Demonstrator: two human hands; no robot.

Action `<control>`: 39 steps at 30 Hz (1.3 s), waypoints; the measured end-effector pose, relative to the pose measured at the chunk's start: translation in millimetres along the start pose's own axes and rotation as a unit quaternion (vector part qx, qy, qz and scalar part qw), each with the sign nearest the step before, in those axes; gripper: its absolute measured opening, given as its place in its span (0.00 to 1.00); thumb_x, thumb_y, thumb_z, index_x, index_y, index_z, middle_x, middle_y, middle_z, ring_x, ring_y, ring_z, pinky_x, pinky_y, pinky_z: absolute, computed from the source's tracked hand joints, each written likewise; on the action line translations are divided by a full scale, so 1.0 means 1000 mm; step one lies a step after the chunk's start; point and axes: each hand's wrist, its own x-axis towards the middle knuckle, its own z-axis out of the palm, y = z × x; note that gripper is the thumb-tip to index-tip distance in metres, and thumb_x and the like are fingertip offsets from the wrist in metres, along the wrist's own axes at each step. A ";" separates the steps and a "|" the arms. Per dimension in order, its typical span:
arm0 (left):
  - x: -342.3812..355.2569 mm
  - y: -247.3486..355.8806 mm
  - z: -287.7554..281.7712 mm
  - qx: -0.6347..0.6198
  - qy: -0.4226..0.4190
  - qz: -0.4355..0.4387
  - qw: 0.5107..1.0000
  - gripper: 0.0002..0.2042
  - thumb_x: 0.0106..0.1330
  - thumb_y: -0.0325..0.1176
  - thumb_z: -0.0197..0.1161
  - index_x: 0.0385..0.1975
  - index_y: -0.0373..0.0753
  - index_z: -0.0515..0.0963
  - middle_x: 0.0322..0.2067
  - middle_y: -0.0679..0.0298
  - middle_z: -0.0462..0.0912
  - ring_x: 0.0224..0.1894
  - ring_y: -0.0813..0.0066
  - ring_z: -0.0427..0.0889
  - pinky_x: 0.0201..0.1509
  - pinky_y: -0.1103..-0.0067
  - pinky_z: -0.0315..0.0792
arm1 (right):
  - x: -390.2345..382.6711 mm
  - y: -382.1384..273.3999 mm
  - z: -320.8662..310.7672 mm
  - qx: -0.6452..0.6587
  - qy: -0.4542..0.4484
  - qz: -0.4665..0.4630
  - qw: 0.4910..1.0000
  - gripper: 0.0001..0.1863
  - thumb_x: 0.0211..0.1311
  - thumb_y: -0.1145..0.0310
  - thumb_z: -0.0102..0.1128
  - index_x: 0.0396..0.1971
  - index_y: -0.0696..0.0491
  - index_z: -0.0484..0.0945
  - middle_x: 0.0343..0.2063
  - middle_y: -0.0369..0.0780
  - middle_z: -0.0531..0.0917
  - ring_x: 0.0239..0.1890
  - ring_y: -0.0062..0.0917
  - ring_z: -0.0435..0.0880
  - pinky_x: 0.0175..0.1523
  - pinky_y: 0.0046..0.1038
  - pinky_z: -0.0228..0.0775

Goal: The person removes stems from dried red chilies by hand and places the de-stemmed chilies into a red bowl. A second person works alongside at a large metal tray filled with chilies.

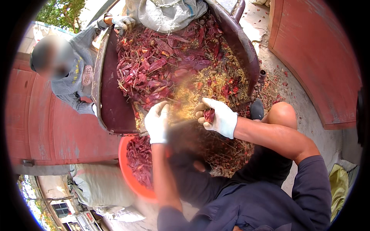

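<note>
Dried red chili peppers (pixel 150 73) fill a dark red cart bed (pixel 115 115), with pale yellow seeds (pixel 202 82) spread among them. My right hand (pixel 223 119), in a white glove, curls around a dried chili pepper (pixel 209 115) above the near end of the bed. To its left my left hand (pixel 157 125), also gloved in white, is closed with thumb and fingers drawn together. Anything between those fingers is hidden. Below my left hand, an orange basin (pixel 123 161) holds more dried chilies (pixel 138 158).
Opposite on the left, another person in a grey sweater (pixel 77 54) has a gloved hand (pixel 123 23) on the bed's rim. A whitish sack (pixel 165 15) lies at its far end. Stems and debris (pixel 227 154) lie near my legs. Full sacks (pixel 98 184) stand lower left; red metal doors (pixel 316 57) flank the cart.
</note>
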 end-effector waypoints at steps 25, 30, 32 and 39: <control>-0.014 0.031 0.004 0.016 -0.005 0.003 1.000 0.11 0.67 0.33 0.66 0.44 0.34 0.83 0.37 0.60 0.85 0.38 0.74 0.82 0.47 0.77 0.75 | -0.003 0.001 0.006 -0.056 0.023 -0.018 0.998 0.19 0.73 0.49 0.51 0.39 0.52 0.76 0.29 0.36 0.80 0.27 0.23 0.79 0.31 0.24 0.73; 0.053 -0.049 -0.008 0.330 -0.004 0.076 0.941 0.20 0.63 0.36 0.62 0.56 0.41 0.77 0.52 0.53 0.77 0.54 0.53 0.76 0.60 0.65 0.70 | -0.007 0.004 0.011 -0.111 -0.013 -0.011 0.994 0.18 0.73 0.50 0.52 0.37 0.51 0.77 0.31 0.35 0.80 0.28 0.22 0.79 0.31 0.24 0.71; 0.067 -0.060 -0.003 0.339 -0.020 0.072 0.938 0.21 0.62 0.38 0.63 0.57 0.43 0.77 0.53 0.53 0.77 0.55 0.52 0.76 0.60 0.65 0.71 | -0.010 0.004 0.016 -0.120 -0.025 -0.006 0.992 0.17 0.73 0.51 0.52 0.37 0.51 0.77 0.31 0.35 0.80 0.29 0.22 0.79 0.32 0.24 0.71; 0.054 0.009 0.060 0.211 -0.011 0.195 0.958 0.09 0.62 0.37 0.68 0.39 0.41 0.85 0.36 0.59 0.85 0.38 0.63 0.84 0.45 0.72 0.76 | -0.015 -0.002 0.020 -0.127 -0.025 -0.004 0.992 0.17 0.72 0.51 0.54 0.37 0.50 0.79 0.29 0.33 0.81 0.27 0.19 0.79 0.33 0.22 0.72</control>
